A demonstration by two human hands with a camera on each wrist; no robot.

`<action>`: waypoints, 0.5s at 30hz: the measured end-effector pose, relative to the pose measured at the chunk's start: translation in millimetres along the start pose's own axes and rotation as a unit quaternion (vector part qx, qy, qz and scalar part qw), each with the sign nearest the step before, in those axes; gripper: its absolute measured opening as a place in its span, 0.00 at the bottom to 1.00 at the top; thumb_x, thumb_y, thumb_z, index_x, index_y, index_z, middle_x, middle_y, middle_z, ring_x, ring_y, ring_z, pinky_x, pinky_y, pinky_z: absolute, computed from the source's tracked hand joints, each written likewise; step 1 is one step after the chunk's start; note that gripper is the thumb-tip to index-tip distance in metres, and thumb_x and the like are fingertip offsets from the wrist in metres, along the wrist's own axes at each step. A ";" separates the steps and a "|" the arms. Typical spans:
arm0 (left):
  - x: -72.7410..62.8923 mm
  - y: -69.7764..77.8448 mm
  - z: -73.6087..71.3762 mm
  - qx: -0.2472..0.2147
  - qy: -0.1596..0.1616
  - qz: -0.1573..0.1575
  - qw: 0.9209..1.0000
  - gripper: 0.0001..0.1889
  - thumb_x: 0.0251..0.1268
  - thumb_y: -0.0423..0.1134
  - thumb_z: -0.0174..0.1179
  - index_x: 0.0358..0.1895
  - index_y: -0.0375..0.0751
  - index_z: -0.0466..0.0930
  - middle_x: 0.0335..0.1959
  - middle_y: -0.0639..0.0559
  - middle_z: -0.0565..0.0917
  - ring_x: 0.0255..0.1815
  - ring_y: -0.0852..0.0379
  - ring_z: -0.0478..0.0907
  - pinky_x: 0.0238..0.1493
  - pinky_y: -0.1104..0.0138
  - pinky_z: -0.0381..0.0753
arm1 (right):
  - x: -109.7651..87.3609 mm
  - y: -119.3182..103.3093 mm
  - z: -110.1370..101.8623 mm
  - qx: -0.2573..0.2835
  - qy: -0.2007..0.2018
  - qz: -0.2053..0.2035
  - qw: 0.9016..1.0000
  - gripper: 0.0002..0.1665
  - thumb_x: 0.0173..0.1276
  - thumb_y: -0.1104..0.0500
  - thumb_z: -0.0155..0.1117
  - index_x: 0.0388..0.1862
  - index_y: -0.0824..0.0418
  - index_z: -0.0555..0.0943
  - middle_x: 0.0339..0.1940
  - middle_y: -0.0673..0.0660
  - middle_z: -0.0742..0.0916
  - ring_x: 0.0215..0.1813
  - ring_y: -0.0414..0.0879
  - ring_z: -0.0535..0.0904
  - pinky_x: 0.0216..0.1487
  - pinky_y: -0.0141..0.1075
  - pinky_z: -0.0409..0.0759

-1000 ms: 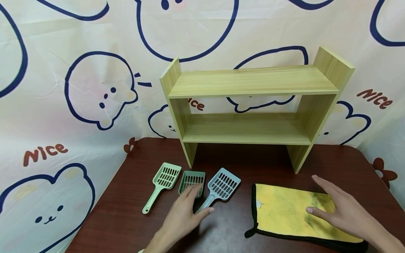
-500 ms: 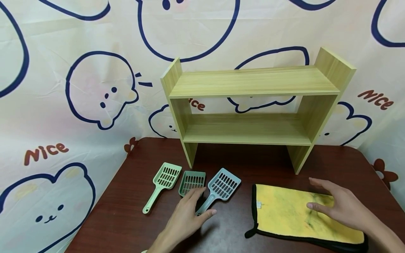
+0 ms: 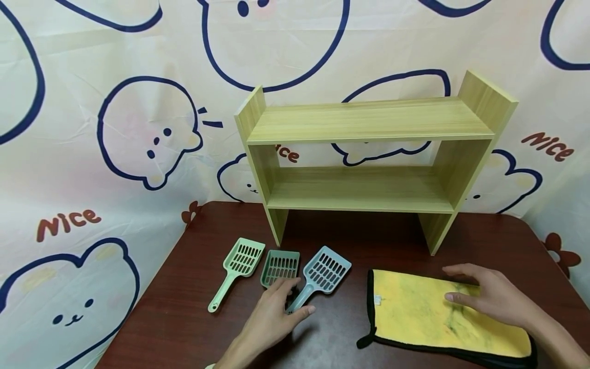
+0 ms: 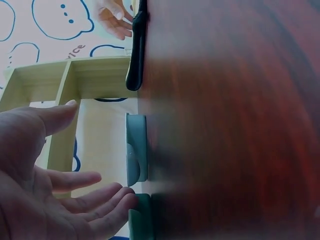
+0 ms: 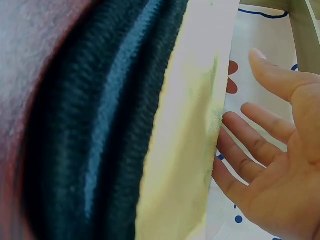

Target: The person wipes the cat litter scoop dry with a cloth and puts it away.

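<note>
Yellow cloth (image 3: 415,312) lies near right under the right hand (image 3: 493,300), fingers loose, gripping nothing; left hand (image 3: 274,315) also empty, over the dark green scoop (image 3: 280,266) (contact unclear both sides). Looks like the start: nothing lifted, all on the table (image 3: 166,328). Pale green scoop (image 3: 233,272) left, blue scoop (image 3: 318,283) right, crowding it; shelf unit (image 3: 369,123) far.

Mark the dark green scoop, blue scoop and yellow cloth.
Dark green scoop (image 3: 279,267): head view, slotted basket.
Blue scoop (image 3: 323,274): head view, slotted basket.
Yellow cloth (image 3: 426,310): head view, yellow face.
</note>
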State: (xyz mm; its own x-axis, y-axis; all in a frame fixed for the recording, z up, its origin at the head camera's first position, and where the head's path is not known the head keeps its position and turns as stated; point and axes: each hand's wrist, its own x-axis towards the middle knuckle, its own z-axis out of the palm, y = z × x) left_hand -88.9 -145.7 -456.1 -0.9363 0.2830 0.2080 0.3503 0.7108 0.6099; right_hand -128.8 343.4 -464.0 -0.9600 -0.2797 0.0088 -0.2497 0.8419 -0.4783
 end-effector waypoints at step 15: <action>4.9 6.2 4.5 -0.014 -0.052 -0.044 0.998 0.36 0.69 0.58 0.73 0.69 0.36 0.79 0.60 0.46 0.84 0.55 0.49 0.83 0.50 0.58 0.84 | 10.3 4.7 2.5 0.015 -0.043 -0.031 0.998 0.30 0.70 0.43 0.76 0.65 0.56 0.85 0.58 0.54 0.90 0.55 0.52 0.88 0.46 0.35 0.85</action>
State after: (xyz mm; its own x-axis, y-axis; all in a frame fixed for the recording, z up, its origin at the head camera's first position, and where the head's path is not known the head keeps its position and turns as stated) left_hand -91.2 -137.0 -454.8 -0.9551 0.2868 0.0741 0.2654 0.7177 0.6438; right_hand -139.6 343.3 -468.3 -0.9279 -0.3709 -0.0364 -0.3033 0.8083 -0.5046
